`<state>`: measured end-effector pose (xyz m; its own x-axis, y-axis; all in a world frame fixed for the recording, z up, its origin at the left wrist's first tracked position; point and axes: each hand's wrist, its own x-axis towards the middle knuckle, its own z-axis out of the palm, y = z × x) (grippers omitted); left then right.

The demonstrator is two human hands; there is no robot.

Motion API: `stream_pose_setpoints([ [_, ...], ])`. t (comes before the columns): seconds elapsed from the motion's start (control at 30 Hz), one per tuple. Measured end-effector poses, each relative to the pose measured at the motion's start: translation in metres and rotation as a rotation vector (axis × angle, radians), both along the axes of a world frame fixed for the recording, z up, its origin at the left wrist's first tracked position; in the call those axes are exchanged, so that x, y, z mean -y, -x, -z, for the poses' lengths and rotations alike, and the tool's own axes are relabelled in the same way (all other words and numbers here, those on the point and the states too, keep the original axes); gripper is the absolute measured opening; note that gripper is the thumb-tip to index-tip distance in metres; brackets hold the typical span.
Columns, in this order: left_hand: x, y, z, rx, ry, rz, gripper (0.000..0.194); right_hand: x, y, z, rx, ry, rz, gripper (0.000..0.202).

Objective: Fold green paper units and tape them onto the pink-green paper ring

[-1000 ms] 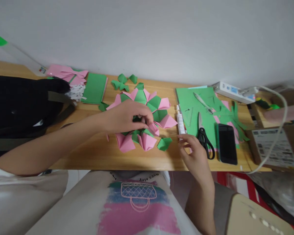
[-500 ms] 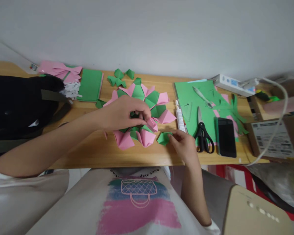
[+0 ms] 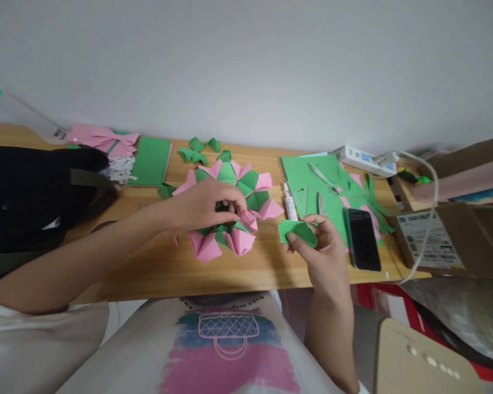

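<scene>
A ring of folded pink and green paper pieces, like a paper flower [image 3: 240, 242], lies on the wooden table. Reaching over it from the left, my left hand [image 3: 207, 203] pinches a pink folded paper piece [image 3: 248, 220] on the ring's right side. Fingers and thumb of my right hand [image 3: 322, 249] are closed on a green folded paper piece [image 3: 299, 233], held above the table just right of the flower. Just behind that piece lies a white glue tube [image 3: 290, 203]. My left hand hides part of the ring's middle.
Several loose green folded pieces [image 3: 196, 144] lie behind the flower. Rightward are a green sheet [image 3: 296, 171] with a cutter [image 3: 324, 178], scissors partly covered by my hand, a phone [image 3: 363, 239], a power strip [image 3: 363, 158] and a cardboard box [image 3: 447, 241]. A black bag [image 3: 36, 200] sits left.
My right hand has lifted the green piece off the table and turned it, now in front of the scissors. My left hand keeps its pinch on the pink piece. The view has shifted slightly.
</scene>
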<state>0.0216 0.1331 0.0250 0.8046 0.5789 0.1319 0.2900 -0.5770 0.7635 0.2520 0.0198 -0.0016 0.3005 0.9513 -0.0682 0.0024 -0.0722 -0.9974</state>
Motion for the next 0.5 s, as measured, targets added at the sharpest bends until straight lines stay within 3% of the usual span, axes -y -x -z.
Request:
stream_pose_setpoints([
  [0.3, -0.0008, -0.0006, 0.0036, 0.021, 0.017, 0.011, 0.008, 0.0044, 0.0034, -0.0064, 0.104, -0.05, 0.055, 0.013],
  [0.5, -0.0007, 0.0002, 0.0048, 0.032, 0.02, 0.015, 0.01, 0.0052, 0.0063, -0.0036, 0.1, -0.06, 0.066, 0.009],
])
